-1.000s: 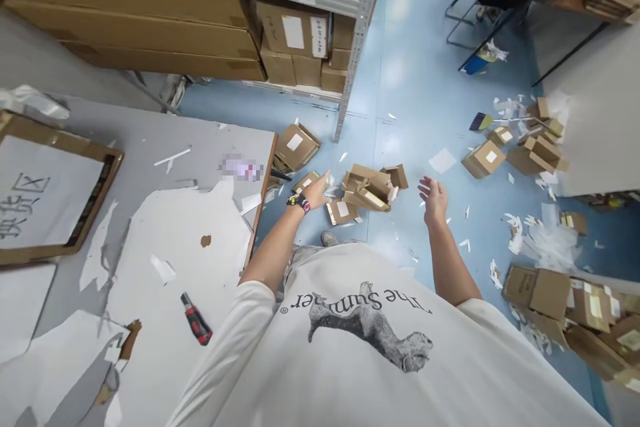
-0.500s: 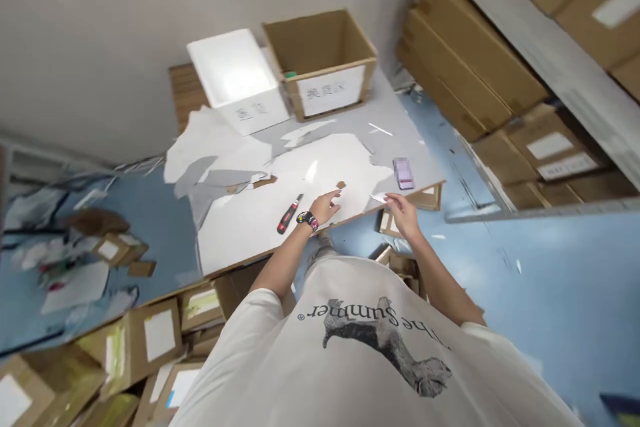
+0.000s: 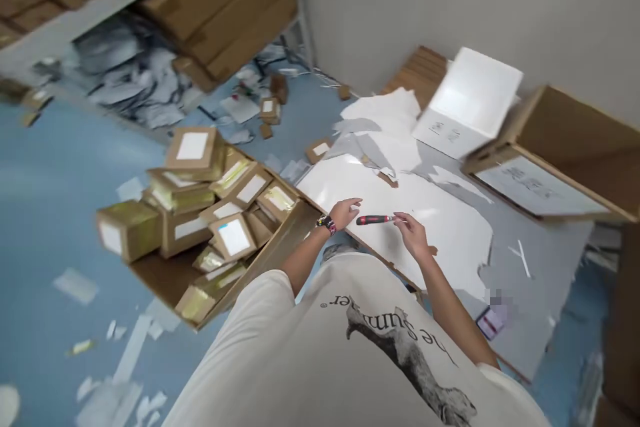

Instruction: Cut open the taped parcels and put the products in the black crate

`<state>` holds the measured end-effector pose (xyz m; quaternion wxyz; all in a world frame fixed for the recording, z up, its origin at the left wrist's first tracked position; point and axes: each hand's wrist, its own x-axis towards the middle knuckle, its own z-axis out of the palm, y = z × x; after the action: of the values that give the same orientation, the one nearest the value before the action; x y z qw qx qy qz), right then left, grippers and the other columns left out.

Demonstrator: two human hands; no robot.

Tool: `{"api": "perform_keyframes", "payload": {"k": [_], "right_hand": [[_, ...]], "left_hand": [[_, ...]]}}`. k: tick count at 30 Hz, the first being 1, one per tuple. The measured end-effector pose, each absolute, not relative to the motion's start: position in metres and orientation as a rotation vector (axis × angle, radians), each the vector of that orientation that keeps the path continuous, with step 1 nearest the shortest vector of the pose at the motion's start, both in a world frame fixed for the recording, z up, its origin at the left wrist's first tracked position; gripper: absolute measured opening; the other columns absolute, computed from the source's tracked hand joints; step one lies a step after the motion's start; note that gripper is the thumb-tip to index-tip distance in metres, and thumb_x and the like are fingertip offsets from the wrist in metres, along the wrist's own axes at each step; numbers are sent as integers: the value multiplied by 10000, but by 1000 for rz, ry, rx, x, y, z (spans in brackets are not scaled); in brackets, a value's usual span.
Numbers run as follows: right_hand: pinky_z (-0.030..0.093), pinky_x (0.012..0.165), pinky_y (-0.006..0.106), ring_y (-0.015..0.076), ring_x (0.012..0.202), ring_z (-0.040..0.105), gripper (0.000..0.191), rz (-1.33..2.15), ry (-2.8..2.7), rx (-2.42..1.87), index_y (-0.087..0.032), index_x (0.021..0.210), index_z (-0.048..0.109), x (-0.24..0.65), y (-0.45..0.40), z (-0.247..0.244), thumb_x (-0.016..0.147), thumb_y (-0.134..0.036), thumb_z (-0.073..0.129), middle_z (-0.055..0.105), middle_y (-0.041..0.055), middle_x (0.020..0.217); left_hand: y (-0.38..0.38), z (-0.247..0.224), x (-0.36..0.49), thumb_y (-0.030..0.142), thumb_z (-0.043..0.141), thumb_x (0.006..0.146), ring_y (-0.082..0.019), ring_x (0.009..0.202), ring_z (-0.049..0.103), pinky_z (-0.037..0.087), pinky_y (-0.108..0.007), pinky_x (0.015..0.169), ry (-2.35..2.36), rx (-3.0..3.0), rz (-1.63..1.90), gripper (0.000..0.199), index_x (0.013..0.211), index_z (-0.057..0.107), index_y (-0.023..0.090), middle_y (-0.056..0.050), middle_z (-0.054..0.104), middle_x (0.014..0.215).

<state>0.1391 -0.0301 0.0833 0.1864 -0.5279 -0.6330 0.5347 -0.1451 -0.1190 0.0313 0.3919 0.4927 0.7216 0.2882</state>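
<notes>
- Two hands sit at the edge of the desk (image 3: 535,260): the left hand (image 3: 345,212) has its fingers (image 3: 356,201) spread open and holds nothing, while the right hand (image 3: 413,235) has its fingers (image 3: 404,217) curved, their tips at one end of the tool; I cannot tell whether they grip it.
- Between the fingers of both hands is a red-and-black utility knife (image 3: 374,219), closest to the right fingertips.
- Beneath the fingers, a torn white sheet (image 3: 440,233) covers part of the desk.
- Left of the fingers, small labelled cardboard boxes (image 3: 215,213) are piled in a shallow cardboard tray (image 3: 283,243).
- Beyond the fingers, a few loose small boxes (image 3: 270,110) and paper scraps (image 3: 125,80) lie apart from the pile on the floor (image 3: 50,227).
- Right of the fingers, a white foam box (image 3: 467,97) and a cardboard box (image 3: 550,140) stand on the desk.
</notes>
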Motion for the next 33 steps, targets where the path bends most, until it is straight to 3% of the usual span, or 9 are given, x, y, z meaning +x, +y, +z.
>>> {"api": "perform_keyframes", "payload": {"k": [9, 14, 17, 21, 26, 29, 33], "right_hand": [[657, 1086, 593, 383, 1120, 849, 535, 1695, -2192, -1110, -293, 1170, 843, 60, -14, 83, 898, -743, 743, 885, 149, 1222], [656, 1082, 592, 373, 1083, 851, 522, 1764, -2335, -921, -295, 1136, 848, 4, -39, 77, 878, -734, 731, 894, 135, 1185], [638, 1118, 577, 369, 1132, 844, 476, 1784, -2430, -757, -299, 1110, 860, -40, -57, 80, 891, -698, 721, 900, 113, 1200], [636, 1101, 567, 355, 1078, 842, 376, 1751, -2562, -508, -324, 1083, 879, -128, -70, 84, 925, -620, 710, 905, 77, 1185], [639, 1076, 556, 358, 1053, 830, 227, 1520, -2807, -338, -308, 1045, 890, -291, -73, 87, 924, -452, 763, 905, 76, 1118], [610, 1137, 566, 379, 1156, 806, 263, 1369, -2936, -264, -278, 1165, 885, -396, -82, 86, 953, -360, 753, 891, 107, 1175], [473, 1319, 616, 434, 1462, 651, 530, 1145, -3023, -267, -185, 1517, 756, -517, -95, 79, 1010, -333, 714, 745, 199, 1533]], "left_hand": [[-268, 61, -187, 202, 679, 993, -190, 871, 760, 655, -383, 1010, 2263, 671, 1131, 507, 1486, 796, 211, -84, 873, 1331], [-360, 71, -211, 223, 665, 998, -228, 993, 797, 651, -427, 1086, 2430, 345, 1265, 490, 1469, 790, 178, -125, 868, 1339], [-399, 72, -236, 249, 687, 974, -221, 973, 788, 668, -419, 1055, 2475, 239, 1328, 512, 1475, 774, 191, -107, 872, 1325], [-424, 71, -295, 241, 695, 976, -219, 980, 790, 680, -408, 1009, 2506, 175, 1378, 540, 1509, 740, 176, -126, 851, 1361], [-406, 65, -395, 200, 686, 1012, -240, 1160, 808, 657, -427, 1116, 2420, 121, 1544, 573, 1583, 669, 162, -178, 795, 1473], [-382, 56, -446, 239, 687, 1055, -265, 1296, 784, 655, -439, 1140, 2366, 21, 1635, 682, 1717, 531, 180, -217, 723, 1581], [-357, 51, -493, 350, 659, 1118, -327, 1552, 642, 590, -512, 1257, 2541, -48, 1562, 856, 1864, 252, 246, -217, 565, 1751]]}}
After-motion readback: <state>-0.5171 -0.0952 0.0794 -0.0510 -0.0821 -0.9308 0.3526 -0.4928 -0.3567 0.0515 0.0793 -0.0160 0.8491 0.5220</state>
